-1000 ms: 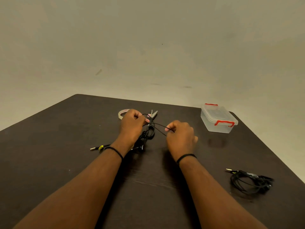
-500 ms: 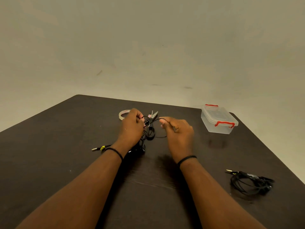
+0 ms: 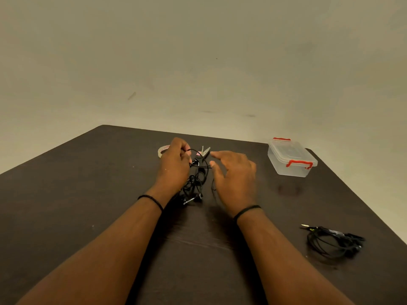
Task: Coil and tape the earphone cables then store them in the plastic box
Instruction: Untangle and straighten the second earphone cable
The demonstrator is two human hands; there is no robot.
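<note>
- Right hand (image 3: 233, 179): has let go of the earphone cable (image 3: 196, 179); fingers now spread, relaxed.
- Left hand (image 3: 175, 166): still pinching the cable's coil, unmoved.

A dark wooden table (image 3: 88, 194) stands against a plain beige wall (image 3: 198, 62); a pair of scissors (image 3: 203, 151) lies near the table's far edge, blades slightly parted, pointing toward that wall; faint scuffs mark the wall.

The left hand (image 3: 175, 166) hides part of the tape roll (image 3: 162, 150); the right hand (image 3: 233, 177) is motion-blurred.
</note>
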